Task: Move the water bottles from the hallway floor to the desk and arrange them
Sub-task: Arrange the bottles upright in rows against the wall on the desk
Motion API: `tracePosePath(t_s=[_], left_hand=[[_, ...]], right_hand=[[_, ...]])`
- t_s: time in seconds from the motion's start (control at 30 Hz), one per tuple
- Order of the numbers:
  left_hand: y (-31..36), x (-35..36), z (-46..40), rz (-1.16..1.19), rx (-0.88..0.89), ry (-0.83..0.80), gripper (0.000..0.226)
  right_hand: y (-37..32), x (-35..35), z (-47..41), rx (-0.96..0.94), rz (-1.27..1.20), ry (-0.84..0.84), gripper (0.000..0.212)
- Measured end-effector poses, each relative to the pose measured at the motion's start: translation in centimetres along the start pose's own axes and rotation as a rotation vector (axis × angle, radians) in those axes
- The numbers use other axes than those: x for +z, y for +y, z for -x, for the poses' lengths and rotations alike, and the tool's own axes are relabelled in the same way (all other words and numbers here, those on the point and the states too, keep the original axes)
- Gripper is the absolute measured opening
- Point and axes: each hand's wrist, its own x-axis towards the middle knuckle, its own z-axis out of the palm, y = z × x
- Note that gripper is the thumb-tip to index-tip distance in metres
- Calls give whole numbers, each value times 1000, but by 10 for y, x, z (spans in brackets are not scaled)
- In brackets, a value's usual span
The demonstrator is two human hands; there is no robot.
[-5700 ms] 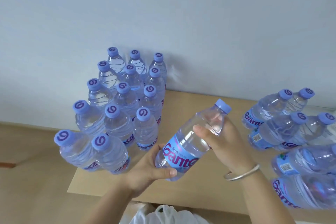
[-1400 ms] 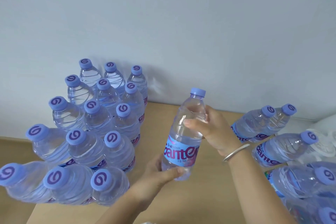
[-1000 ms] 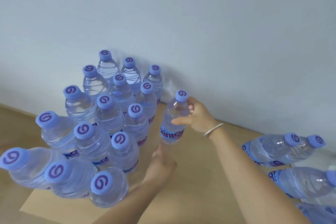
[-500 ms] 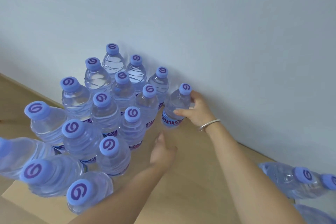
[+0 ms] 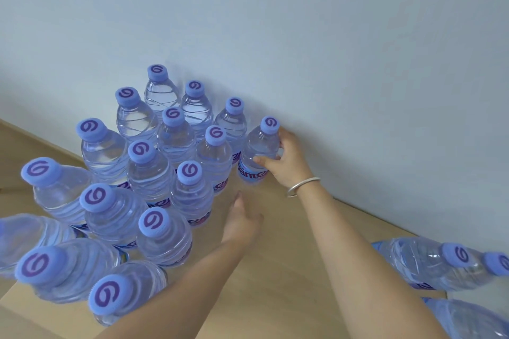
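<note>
A plain pale wall [image 5: 330, 36] rises behind, and a silver bangle [image 5: 303, 186] circles one wrist.

- Standing water bottles [image 5: 150, 176]: clear, faintly blue-tinted plastic with ribbed swirl lines.
- Caps [image 5: 190, 172]: periwinkle blue, each with a darker purple spiral mark on top.
- Labels [image 5: 252, 173]: light blue band, purple-magenta lettering outlined in white.
- Lying bottles [image 5: 429, 267] at right: same clear blue tint, same caps.
- Counter [image 5: 289, 270]: pale tan wood tone, plain.
- Wall [image 5: 330, 49]: flat pale blue-grey, unpatterned.
- Bracelet [image 5: 303, 186] on right wrist: silver, plain.
</note>
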Motion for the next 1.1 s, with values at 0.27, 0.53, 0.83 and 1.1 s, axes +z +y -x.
tracePosePath(t_s=[0.27,0.53,0.83,1.1], left_hand=[[-4,4,12,-141,41,-32,72],[-4,1,21,-177,55,-38,76],[0,-6,39,-160,88,-39,74],[-2,8,59,-213,202,-131,69]], right_hand=[[2,5,3,-16,96,83,69],[4,8,5,-44,138,130,73],[-6,7,22,47,194,192,86],[-17,-44,135,11,260,857,52]])
